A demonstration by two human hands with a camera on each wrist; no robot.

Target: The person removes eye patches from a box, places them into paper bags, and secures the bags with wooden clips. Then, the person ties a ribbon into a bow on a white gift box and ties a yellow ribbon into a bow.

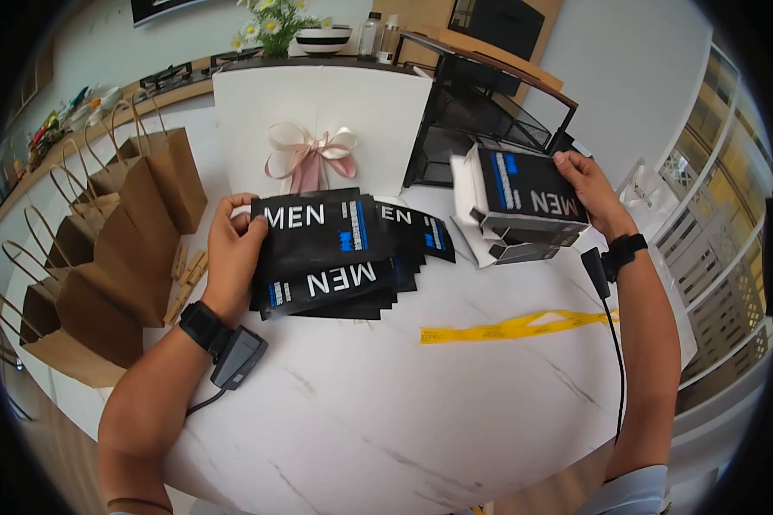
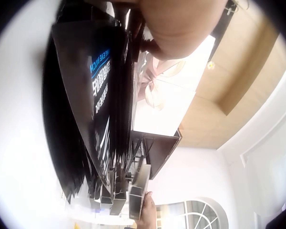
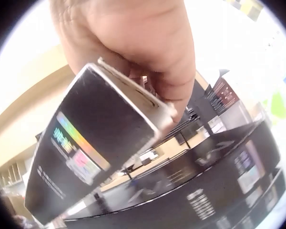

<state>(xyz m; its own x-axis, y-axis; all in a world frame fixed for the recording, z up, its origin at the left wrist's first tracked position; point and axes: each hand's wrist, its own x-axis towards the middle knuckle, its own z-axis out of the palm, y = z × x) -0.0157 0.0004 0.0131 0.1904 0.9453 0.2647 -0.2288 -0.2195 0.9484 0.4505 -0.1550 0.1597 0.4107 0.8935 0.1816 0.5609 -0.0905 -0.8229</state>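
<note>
My left hand (image 1: pixel 234 249) pinches black sachets (image 1: pixel 305 240) printed "MEN" at their left edge, thumb on the front face. Under and beside them a fanned pile of like sachets (image 1: pixel 326 296) overlaps on the table. In the left wrist view the sachets (image 2: pixel 97 81) stand edge-on below the fingers. My right hand (image 1: pixel 597 193) grips a black "MEN" carton (image 1: pixel 528 184) at its right end, raised toward the back right. White flaps (image 1: pixel 468 193) show at the carton's left side. In the right wrist view the fingers curl over the carton (image 3: pixel 93 129), with more black cartons (image 3: pixel 214 191) below.
Several brown paper bags (image 1: pixel 120 232) line the left side, with wooden clothespins (image 1: pixel 185 283) beside them. A yellow ribbon (image 1: pixel 507 329) lies across the marble-patterned table (image 1: pixel 386 412). At the back stand a white box with a pink bow (image 1: pixel 312 159) and a black mesh rack (image 1: pixel 481 103).
</note>
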